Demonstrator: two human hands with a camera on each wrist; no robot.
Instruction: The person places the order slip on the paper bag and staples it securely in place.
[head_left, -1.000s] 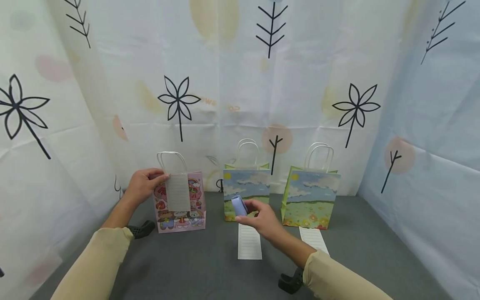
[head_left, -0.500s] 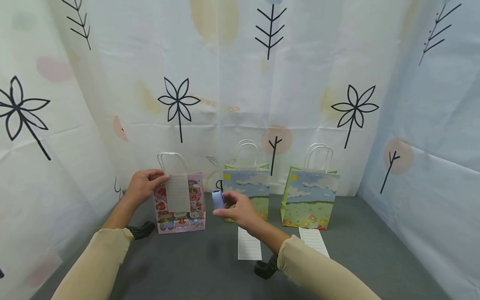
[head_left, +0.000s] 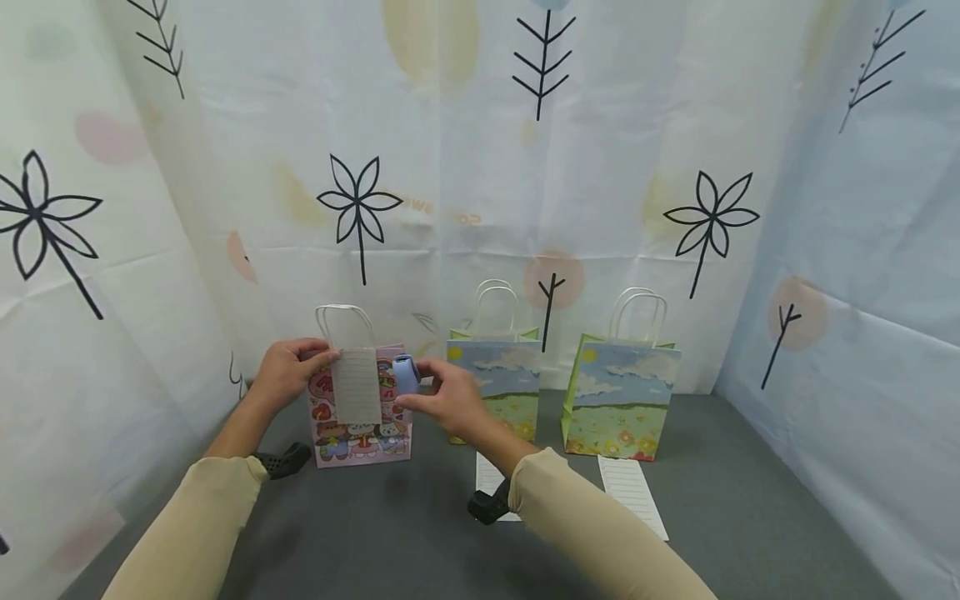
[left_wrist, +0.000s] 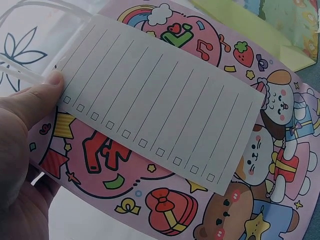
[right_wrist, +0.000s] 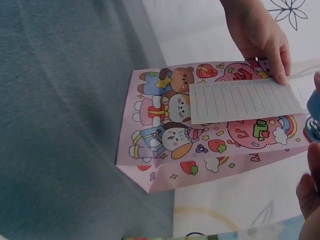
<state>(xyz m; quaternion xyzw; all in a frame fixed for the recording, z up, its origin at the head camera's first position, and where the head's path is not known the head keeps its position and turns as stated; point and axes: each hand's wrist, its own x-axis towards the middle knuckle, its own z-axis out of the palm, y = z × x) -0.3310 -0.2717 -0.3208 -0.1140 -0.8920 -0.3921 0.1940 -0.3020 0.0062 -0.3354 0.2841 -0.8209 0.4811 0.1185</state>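
**Grey tabletop (head_left: 360,542) against a white printed curtain (head_left: 480,167), and all the action sits at the left end**

Fingers first: on my screen the left hand (head_left: 283,375) has its thumb clamped down on the top end of a lined card (left_wrist: 165,110), other fingers tucked behind, pinching it flat against the front of a pink cartoon bag (right_wrist: 220,137). And the right hand (head_left: 453,400)! I see its thumb and fingers closed round a small blue device (head_left: 406,375), a mini stapler by the look of it, poised just beside that card's upper right side. Whether it touches the bag, I can't tell from here.

Outward we go. Above the pinch rises the pink bag's white handle (head_left: 345,308), upright and loose of the fingers. Next along stands the middle landscape bag (head_left: 495,383), and beyond it the right landscape bag (head_left: 622,392), both upright with handles raised.

So how far along are we? Early, I'd judge. One card is up in position, yet I see nothing fastening it besides that left thumb. The other two are down on the table: the middle card (head_left: 487,473), partly hidden by the right forearm, and the right card (head_left: 633,496), lying in front of its bag. By my reckoning, all three remain unattached.
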